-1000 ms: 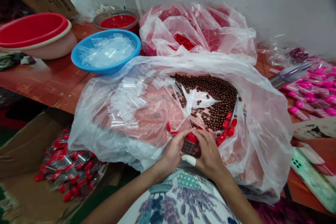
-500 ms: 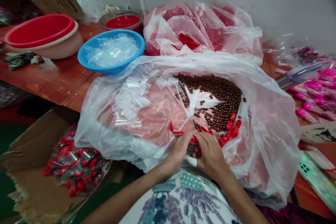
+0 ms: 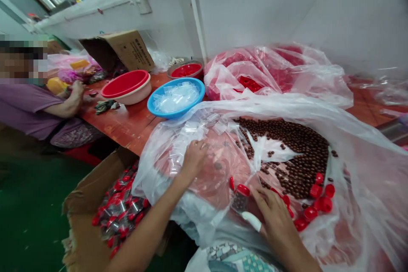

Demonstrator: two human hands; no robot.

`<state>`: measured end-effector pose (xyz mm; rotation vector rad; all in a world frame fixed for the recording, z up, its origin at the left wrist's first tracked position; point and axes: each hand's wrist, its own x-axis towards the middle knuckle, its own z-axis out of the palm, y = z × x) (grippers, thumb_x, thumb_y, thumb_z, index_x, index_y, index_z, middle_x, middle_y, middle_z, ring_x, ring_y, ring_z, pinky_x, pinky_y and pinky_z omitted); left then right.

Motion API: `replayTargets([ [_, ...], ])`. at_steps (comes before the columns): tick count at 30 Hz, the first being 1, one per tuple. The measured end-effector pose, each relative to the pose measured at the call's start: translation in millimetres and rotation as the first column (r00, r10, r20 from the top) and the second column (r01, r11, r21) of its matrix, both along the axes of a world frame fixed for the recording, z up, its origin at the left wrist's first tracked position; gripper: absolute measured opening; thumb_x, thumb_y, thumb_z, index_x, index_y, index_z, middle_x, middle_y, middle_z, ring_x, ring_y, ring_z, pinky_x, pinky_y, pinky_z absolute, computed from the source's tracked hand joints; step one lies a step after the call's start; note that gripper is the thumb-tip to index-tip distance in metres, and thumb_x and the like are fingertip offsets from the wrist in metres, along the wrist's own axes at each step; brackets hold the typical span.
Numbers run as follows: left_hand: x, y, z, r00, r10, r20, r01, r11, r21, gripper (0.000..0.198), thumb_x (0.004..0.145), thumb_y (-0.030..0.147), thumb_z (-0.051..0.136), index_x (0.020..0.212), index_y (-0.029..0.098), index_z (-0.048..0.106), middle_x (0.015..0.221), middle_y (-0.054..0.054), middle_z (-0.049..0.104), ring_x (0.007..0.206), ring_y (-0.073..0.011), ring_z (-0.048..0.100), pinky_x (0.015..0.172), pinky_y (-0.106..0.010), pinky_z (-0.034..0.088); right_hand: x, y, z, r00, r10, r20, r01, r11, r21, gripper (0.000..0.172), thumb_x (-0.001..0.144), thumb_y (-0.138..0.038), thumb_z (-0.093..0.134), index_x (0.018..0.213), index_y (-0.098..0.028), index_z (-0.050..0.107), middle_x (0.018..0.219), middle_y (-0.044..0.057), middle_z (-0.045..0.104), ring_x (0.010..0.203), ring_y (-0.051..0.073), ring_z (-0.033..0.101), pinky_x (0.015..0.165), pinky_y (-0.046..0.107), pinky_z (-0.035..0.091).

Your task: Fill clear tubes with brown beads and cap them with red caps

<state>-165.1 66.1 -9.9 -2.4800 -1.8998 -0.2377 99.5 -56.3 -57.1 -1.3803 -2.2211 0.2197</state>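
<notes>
My left hand (image 3: 195, 157) is over the plastic sheet beside a pile of small clear containers (image 3: 178, 153). Its fingers are loosely bent, and I see nothing held in them. My right hand (image 3: 270, 208), with a white wrap on the thumb, has thumb and fingers at a small clear jar (image 3: 239, 201) with a red cap, which shows dark beads inside. Red caps (image 3: 323, 204) lie beyond that hand. A spread of brown beads (image 3: 287, 136) covers the right part of the clear plastic sheet (image 3: 197, 221).
A blue bowl (image 3: 200, 93) of clear containers, stacked basins (image 3: 140, 91) and a bag with red pieces (image 3: 270, 70) stand behind. On the left, below the table edge, a cardboard box (image 3: 79, 216) holds red-capped jars. Another person (image 3: 28, 110) sits at the far left.
My left hand has left the jar and moved left to the clear containers. My right hand stays at the jar. The view has turned up and left, bringing the other person into sight.
</notes>
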Motion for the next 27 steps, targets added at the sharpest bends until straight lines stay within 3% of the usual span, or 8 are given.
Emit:
replayTargets([
  [2, -11.2, 16.5, -4.3, 0.985, -0.072, -0.156, 0.068, 0.997, -0.028, 0.029, 0.078, 0.013, 0.049, 0.103, 0.02, 0.063, 0.11, -0.01, 0.062, 0.106, -0.0286, 0.047, 0.083, -0.041, 0.037, 4.7, -2.6, 4.9, 0.999, 0.017, -0.047, -0.018, 0.999, -0.028, 0.042, 0.085, -0.03, 0.054, 0.126, -0.022, 0.048, 0.111, 0.012, 0.057, 0.1, 0.026, 0.054, 0.081, 0.041, 0.048],
  [6, -14.2, 36.7, -12.9, 0.98, -0.129, -0.153, 0.123, 0.991, -0.05, 0.022, 0.078, 0.018, 0.048, 0.091, 0.015, 0.065, 0.089, -0.013, 0.067, 0.094, -0.0311, 0.051, 0.078, -0.045, 0.035, 28.2, -12.0, 14.9, 0.988, -0.038, -0.152, 0.024, 0.996, -0.09, 0.029, 0.086, -0.013, 0.045, 0.11, -0.022, 0.058, 0.101, 0.009, 0.058, 0.093, 0.022, 0.054, 0.077, 0.038, 0.047],
  [11, -1.4, 44.7, -13.2, 0.971, -0.206, -0.118, 0.216, 0.973, 0.077, 0.026, 0.083, 0.03, 0.045, 0.095, 0.018, 0.066, 0.092, -0.011, 0.068, 0.1, -0.0312, 0.05, 0.084, -0.046, 0.032, 69.2, -27.8, 19.2, 0.946, -0.228, -0.23, 0.211, 0.973, -0.099, 0.028, 0.086, -0.015, 0.047, 0.111, -0.022, 0.056, 0.096, 0.007, 0.059, 0.091, 0.021, 0.054, 0.079, 0.038, 0.046],
  [15, 32.4, 37.6, -2.7, 0.954, -0.234, 0.186, 0.218, 0.971, 0.102, 0.026, 0.084, 0.033, 0.046, 0.097, 0.02, 0.065, 0.105, -0.008, 0.065, 0.106, -0.028, 0.049, 0.092, -0.044, 0.032, 87.2, -32.6, 17.4, 0.928, -0.291, -0.234, 0.276, 0.956, -0.096, 0.028, 0.085, -0.015, 0.047, 0.11, -0.021, 0.057, 0.1, 0.008, 0.057, 0.095, 0.023, 0.052, 0.082, 0.039, 0.044],
  [18, 70.9, 28.0, 4.7, 0.819, -0.156, 0.553, 0.26, 0.959, -0.114, 0.032, 0.088, 0.033, 0.037, 0.109, 0.018, 0.057, 0.102, -0.006, 0.064, 0.091, -0.0195, 0.056, 0.082, -0.034, 0.042, 88.1, -28.8, 17.7, 0.927, -0.286, -0.242, 0.268, 0.958, -0.105, 0.027, 0.085, -0.014, 0.047, 0.109, -0.022, 0.057, 0.1, 0.008, 0.057, 0.095, 0.022, 0.052, 0.081, 0.039, 0.043],
  [21, 109.1, 21.2, 5.7, 0.69, 0.011, 0.723, 0.392, 0.835, -0.386, 0.034, 0.087, 0.034, 0.038, 0.111, 0.018, 0.056, 0.095, -0.004, 0.063, 0.076, -0.0153, 0.057, 0.068, -0.026, 0.044, 84.5, -23.7, 18.9, 0.937, -0.251, -0.242, 0.229, 0.967, -0.115, 0.028, 0.086, -0.014, 0.047, 0.11, -0.022, 0.057, 0.098, 0.007, 0.058, 0.094, 0.022, 0.051, 0.081, 0.04, 0.043],
  [24, 136.9, 21.7, 1.8, 0.705, 0.08, 0.704, 0.496, 0.654, -0.571, 0.035, 0.081, 0.029, 0.047, 0.111, 0.015, 0.059, 0.09, -0.003, 0.064, 0.073, -0.0144, 0.057, 0.065, -0.024, 0.043, 81.9, -22.7, 18.1, 0.949, -0.206, -0.24, 0.183, 0.976, -0.116, 0.029, 0.085, -0.013, 0.047, 0.112, -0.021, 0.057, 0.097, 0.007, 0.057, 0.093, 0.022, 0.051, 0.08, 0.04, 0.044],
  [27, 153.8, 27.2, -2.5, 0.756, 0.032, 0.654, 0.505, 0.608, -0.613, 0.041, 0.073, 0.019, 0.053, 0.114, 0.015, 0.058, 0.092, -0.003, 0.066, 0.076, -0.0149, 0.057, 0.067, -0.023, 0.043, 81.9, -26.4, 14.8, 0.951, -0.187, -0.247, 0.163, 0.98, -0.115, 0.03, 0.085, -0.011, 0.048, 0.112, -0.021, 0.056, 0.098, 0.008, 0.057, 0.094, 0.022, 0.05, 0.081, 0.041, 0.044],
])
